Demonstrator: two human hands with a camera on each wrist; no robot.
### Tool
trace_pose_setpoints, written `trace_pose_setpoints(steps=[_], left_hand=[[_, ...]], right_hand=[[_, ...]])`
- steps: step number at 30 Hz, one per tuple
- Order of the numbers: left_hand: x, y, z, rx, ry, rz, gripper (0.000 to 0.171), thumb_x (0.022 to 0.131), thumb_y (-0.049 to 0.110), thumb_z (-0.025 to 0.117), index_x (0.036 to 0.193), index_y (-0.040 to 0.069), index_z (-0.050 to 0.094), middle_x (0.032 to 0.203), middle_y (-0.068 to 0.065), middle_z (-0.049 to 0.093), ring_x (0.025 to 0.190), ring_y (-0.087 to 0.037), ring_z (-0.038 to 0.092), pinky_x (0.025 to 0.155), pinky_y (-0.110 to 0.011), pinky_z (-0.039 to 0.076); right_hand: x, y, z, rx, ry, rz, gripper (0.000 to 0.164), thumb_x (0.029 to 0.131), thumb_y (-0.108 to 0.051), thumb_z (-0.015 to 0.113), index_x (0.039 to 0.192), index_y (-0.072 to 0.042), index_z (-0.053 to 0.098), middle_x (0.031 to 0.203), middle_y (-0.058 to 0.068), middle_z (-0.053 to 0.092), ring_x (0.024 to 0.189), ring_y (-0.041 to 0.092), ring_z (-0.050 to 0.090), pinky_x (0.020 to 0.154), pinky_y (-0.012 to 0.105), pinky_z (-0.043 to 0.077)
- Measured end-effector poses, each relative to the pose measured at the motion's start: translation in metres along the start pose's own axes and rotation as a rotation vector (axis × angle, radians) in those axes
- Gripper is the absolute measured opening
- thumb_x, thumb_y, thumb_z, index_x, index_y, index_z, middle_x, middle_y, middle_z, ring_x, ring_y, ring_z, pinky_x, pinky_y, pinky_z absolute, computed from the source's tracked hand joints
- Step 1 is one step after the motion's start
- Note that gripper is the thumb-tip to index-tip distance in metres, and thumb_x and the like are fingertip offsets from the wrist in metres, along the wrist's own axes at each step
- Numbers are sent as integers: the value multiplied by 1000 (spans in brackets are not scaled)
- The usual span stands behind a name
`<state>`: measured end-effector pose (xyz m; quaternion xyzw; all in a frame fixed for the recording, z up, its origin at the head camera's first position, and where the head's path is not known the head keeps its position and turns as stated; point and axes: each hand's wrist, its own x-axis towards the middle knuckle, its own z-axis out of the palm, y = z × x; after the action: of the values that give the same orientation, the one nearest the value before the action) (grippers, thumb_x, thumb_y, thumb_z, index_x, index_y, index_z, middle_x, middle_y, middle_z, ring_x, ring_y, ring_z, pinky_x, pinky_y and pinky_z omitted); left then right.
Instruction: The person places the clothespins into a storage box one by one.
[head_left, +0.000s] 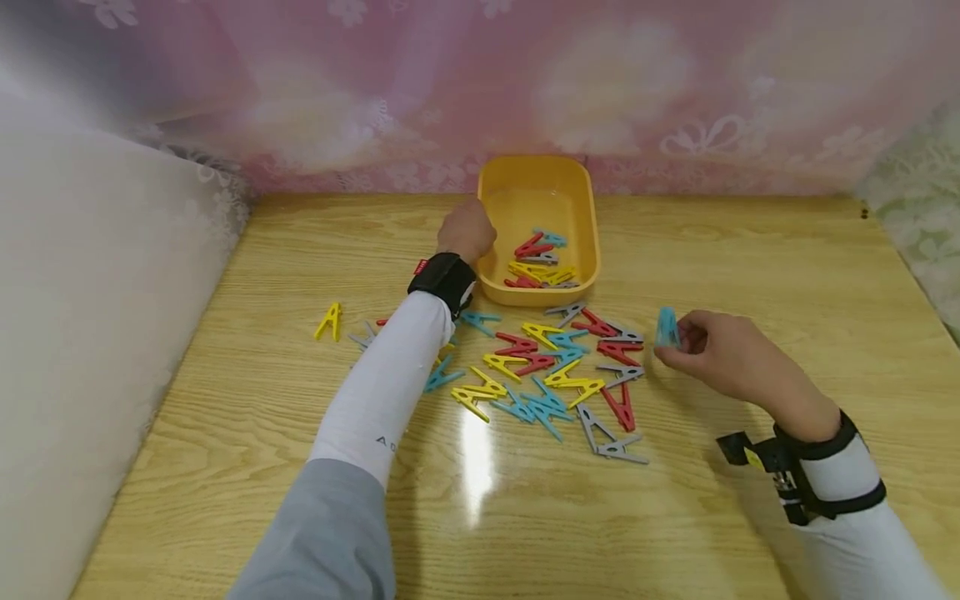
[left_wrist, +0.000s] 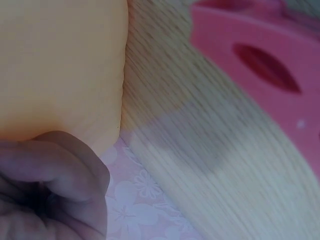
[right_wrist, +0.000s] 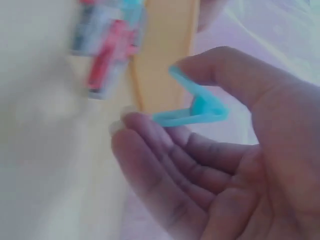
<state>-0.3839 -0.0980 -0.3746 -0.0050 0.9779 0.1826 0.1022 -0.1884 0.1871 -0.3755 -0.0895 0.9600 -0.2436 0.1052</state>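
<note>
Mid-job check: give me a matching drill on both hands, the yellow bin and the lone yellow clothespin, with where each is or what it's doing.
Things:
1. Left hand
2. Right hand
3. Yellow bin
4. Lone yellow clothespin

Places and states:
A. Has mixed-colour clothespins inside, towards its near end
B. Lies on the tabletop, apart from the scattered ones
C. Pinches a blue clothespin
D. At the bin's left rim, fingers curled

Pairs: 1-D, 2-C, 3-A, 4-B
</note>
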Motion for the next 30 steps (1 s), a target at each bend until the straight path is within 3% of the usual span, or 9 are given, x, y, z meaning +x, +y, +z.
trace_pose_setpoints(steps=[7,11,15,23,30], left_hand=[[-1,2,4,20,7,-7,34,97,22,52,126,6,49,113,-9,59,97,-24,59,86,-36,49],[-3,5,6,10,22,-2,32,96,21,53,124,6,50,111,-8,59,96,-24,59,85,-36,49],[-5,14,11,2,20,29,31,96,22,54,123,6,52,109,-7,59,94,-23,59,82,-36,50],[-7,26,18,9,-2,61,35,96,23,54,128,9,48,114,-5,59,97,-22,59,85,-36,50],[-5,21,15,3,4,86,33,97,23,52,125,6,50,110,-6,59,93,-24,59,79,-36,51]], right_hand=[[53,-40,-28,30,209,-109,45,90,-41,62,108,0,61,91,12,62,79,25,58,68,43,46],[90,-55,-27,-35,210,-166,45,91,-41,60,110,0,62,97,15,63,82,28,60,70,46,48],[111,-55,-16,-177,188,-169,43,89,-41,62,109,-3,66,97,13,66,77,25,60,63,42,49],[112,-52,-5,-282,154,-147,47,88,-42,65,117,-5,67,102,13,68,77,27,63,63,42,50],[96,-54,-10,-182,267,-169,35,95,-34,57,115,-7,66,101,11,66,75,25,58,63,42,47]])
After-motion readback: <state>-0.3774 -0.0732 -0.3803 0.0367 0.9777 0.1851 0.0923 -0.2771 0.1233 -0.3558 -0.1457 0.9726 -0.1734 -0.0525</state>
